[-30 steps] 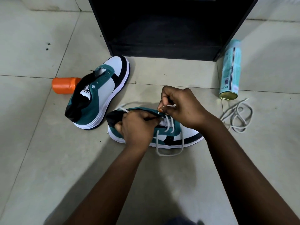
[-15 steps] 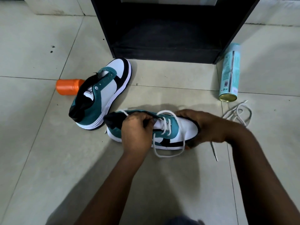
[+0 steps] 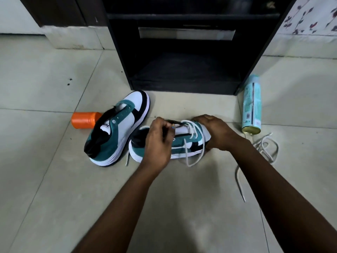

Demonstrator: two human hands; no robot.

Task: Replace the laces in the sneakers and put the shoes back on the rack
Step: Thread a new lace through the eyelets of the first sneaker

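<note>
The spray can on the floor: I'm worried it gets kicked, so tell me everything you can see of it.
The spray can is a slim metal-looking cylinder with a pale turquoise printed label and a barcode near its lower end. It lies on its side on the tiled floor, just right of the black rack, its gold-coloured concave base facing the camera. Whether it has a cap cannot be told. Nothing grips it; the loose white lace lies beside its base.

Head view — steeply down, close over floor [image 3: 54, 179]
</note>
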